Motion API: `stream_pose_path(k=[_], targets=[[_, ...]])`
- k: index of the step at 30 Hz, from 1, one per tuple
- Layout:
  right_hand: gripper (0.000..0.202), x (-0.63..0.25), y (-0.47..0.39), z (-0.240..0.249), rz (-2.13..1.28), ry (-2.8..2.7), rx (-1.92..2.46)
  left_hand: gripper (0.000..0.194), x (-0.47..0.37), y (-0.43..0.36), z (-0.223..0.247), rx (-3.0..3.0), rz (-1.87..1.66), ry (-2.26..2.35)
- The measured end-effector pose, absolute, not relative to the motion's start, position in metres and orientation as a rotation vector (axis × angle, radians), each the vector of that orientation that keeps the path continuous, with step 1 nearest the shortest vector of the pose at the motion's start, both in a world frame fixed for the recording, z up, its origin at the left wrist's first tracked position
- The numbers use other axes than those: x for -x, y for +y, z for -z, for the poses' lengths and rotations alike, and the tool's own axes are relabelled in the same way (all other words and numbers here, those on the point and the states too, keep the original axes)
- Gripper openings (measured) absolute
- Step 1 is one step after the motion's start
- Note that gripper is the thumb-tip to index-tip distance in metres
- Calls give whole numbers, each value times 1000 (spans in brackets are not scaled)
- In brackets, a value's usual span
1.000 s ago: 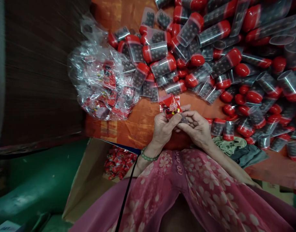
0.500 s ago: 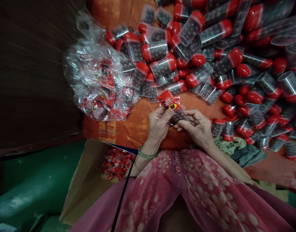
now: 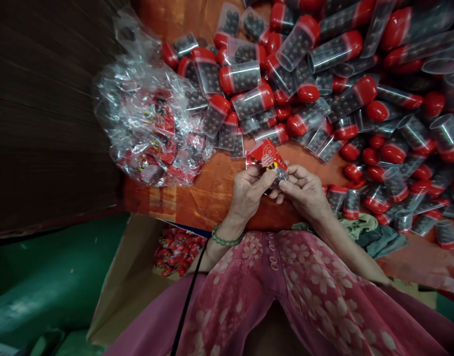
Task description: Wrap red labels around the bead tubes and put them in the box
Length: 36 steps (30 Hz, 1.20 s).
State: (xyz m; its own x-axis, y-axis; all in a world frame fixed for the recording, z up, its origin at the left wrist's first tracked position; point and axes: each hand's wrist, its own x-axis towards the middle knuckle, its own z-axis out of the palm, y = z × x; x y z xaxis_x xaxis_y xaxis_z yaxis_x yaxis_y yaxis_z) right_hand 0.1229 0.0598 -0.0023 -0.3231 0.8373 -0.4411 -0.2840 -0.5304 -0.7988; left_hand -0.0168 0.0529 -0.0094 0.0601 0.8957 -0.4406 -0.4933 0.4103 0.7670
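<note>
Over the orange tabletop [image 3: 200,202]: one red packet [image 3: 266,153], left hand [image 3: 248,193] and right hand [image 3: 307,193] both pinching it, dark end nearest; clear red-ended tubes [image 3: 245,78] heaped beyond.

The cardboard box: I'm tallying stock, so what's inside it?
The box has a heap of small red packets inside. Whatever lies beneath the top layer is hidden, and the table, left arm and clothing cover part of the interior.

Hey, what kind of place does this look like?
Probably a packing workshop: clear, red-ended tubes of dark balls crowd the orange table, a plastic bag holds red packets, and a cardboard box nearby contains small red items.
</note>
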Motion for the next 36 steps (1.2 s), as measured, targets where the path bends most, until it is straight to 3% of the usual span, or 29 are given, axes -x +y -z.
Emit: stream_pose_path(k=[7,26,30,36], targets=[[45,-118,54,-4,-1647,-911,1268,38,12,51,10,-416,-1142,1128],[41,-121,46,-8,-1683,-954,1261,44,5,43,-6,-358,-1102,952],[36,-122,43,-8,-1671,-969,1268,57,3,37,-7,-339,-1179,887],[23,-122,31,-13,-1594,-1072,1386,45,1,25,-23,-413,-1144,1028]])
